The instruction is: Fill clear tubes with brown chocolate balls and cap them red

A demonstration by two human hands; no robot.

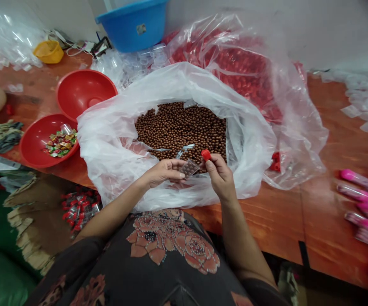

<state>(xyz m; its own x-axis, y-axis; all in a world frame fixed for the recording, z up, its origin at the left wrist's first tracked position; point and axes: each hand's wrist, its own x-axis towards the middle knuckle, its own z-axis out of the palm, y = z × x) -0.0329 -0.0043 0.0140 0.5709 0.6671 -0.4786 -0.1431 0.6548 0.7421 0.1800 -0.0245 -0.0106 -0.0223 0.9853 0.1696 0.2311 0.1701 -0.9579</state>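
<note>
My left hand [167,171] grips a small clear plastic tube [189,168] with brown balls inside, tilted with its end toward the right. Between the thumb and fingers of my right hand [220,176] is a red cap [205,154], a short gap away from the tube. Both hands are over the near edge of a large translucent plastic bag [104,140] whose mouth is folded wide. Inside it lies a heap of brown chocolate-coloured balls [184,125], with a few clear plastic pieces on top.
Two red bowls [86,91] stand at the left, one holding small wrapped sweets [61,142]. Behind are a blue tub [133,25] and a bag of red caps [244,72]. Pink-capped tubes [356,191] lie right. Below the table's left edge, a box holds red-capped tubes [80,208].
</note>
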